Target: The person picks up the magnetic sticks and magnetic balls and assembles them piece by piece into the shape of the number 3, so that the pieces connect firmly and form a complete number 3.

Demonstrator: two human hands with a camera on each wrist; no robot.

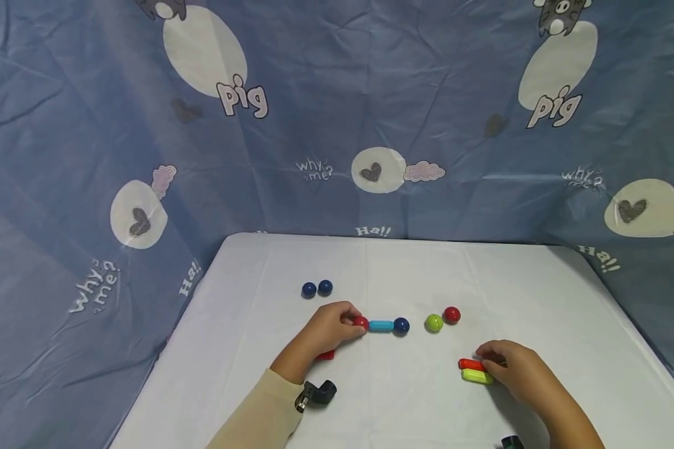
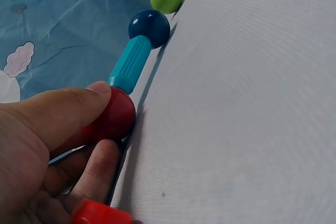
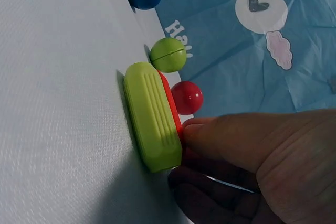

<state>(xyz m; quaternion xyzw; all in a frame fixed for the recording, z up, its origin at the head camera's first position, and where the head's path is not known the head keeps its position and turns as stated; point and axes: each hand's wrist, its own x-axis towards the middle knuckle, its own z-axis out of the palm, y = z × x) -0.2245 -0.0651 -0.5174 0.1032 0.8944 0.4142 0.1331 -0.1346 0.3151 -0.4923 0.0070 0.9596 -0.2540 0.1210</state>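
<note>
My left hand [image 1: 330, 325] pinches a red ball [image 2: 118, 114] between thumb and fingers. A light-blue rod [image 1: 380, 326] joins this ball to a dark blue ball [image 1: 401, 326], all in one line on the table. My right hand [image 1: 513, 369] has its thumb and fingers around the near end of a red rod [image 1: 470, 364]. A yellow-green rod [image 3: 152, 116] lies right alongside it. In the right wrist view the yellow-green rod hides most of the red one. Another red rod [image 1: 326, 355] is partly covered by my left wrist.
Two dark blue balls [image 1: 317, 289] sit farther back on the white table [image 1: 415, 399]. Between my hands, a green ball [image 1: 434, 323] stands close to a loose red ball [image 1: 452, 315]. A printed blue cloth [image 1: 292, 206] hangs behind the table and along its sides.
</note>
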